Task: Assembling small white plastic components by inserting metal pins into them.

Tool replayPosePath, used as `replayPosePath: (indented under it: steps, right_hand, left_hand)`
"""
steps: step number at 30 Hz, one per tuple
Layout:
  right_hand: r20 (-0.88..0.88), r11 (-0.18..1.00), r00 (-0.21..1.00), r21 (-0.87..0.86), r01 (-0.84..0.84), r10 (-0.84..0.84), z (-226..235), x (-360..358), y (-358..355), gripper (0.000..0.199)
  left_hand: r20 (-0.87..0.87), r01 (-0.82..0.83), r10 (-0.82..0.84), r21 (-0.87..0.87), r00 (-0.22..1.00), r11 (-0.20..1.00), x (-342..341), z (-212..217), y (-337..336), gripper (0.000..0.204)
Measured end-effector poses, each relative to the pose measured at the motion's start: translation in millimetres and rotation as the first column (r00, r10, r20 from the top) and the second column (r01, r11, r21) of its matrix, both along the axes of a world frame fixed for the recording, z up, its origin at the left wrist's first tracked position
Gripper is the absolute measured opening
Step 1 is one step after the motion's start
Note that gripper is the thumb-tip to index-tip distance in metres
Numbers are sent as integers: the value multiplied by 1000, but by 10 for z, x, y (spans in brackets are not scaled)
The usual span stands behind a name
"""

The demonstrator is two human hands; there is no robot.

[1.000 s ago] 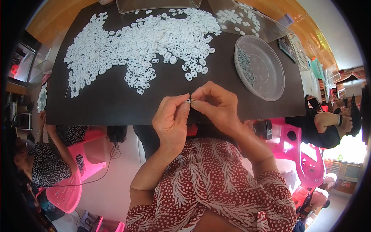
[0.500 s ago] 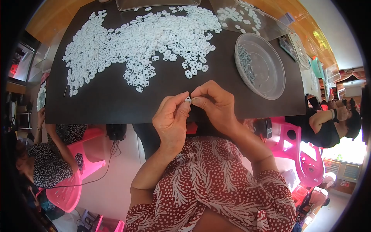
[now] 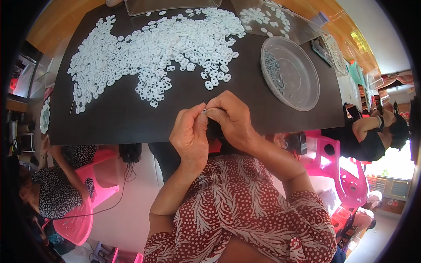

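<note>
Just above the near edge of the dark table (image 3: 107, 125), my two hands meet fingertip to fingertip. Between thumb and forefinger my left hand (image 3: 190, 138) pinches a small white plastic piece (image 3: 204, 111). The fingers of my right hand (image 3: 233, 122) are closed against the same spot; whatever they hold is hidden. Beyond my hands spreads a large heap of white oval plastic pieces with holes (image 3: 162, 46). To the right stands a round clear plastic dish (image 3: 300, 72) with small grey metal screws or pins (image 3: 275, 72) gathered along its left side.
A clear tray (image 3: 298, 33) with some white pieces sits at the far right, beside a phone-like dark object (image 3: 322, 52). Another clear tray (image 3: 173, 6) lies at the far edge. People sit at left and right, near pink plastic chairs (image 3: 74, 221).
Both hands have shifted slightly left in the picture, along with the view of the table. My fingers have closed more tightly around the white piece, which shows less now.
</note>
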State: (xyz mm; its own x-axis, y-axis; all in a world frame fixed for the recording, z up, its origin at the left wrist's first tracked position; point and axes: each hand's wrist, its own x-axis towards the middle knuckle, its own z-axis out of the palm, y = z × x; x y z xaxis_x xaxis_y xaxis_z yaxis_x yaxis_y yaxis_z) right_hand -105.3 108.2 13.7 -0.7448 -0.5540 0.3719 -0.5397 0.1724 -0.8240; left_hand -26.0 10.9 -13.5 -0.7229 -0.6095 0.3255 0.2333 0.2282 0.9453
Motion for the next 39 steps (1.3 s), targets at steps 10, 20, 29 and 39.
replayPosePath:
  steps: [10, 20, 29, 39]
  right_hand:
    - [-480, 963, 875, 202, 178, -61, 0, -495, 6, 13]
    - [-710, 923, 688, 350, 162, 148, -62, -517, -159, 9]
    - [-27, 981, 993, 161, -108, 114, 99, -297, -15, 11]
    - [328, 967, 918, 48, -250, 222, 139, -291, 30, 14]
  left_hand:
    - [-86, 121, -90, 505, 992, 854, -42, 96, -146, 20]
    - [-114, 114, -66, 496, 991, 861, -36, 13, -178, 20]
    - [-155, 165, -89, 588, 984, 792, -62, 118, -194, 18]
    - [-151, 163, -89, 606, 985, 779, -106, 144, -179, 17]
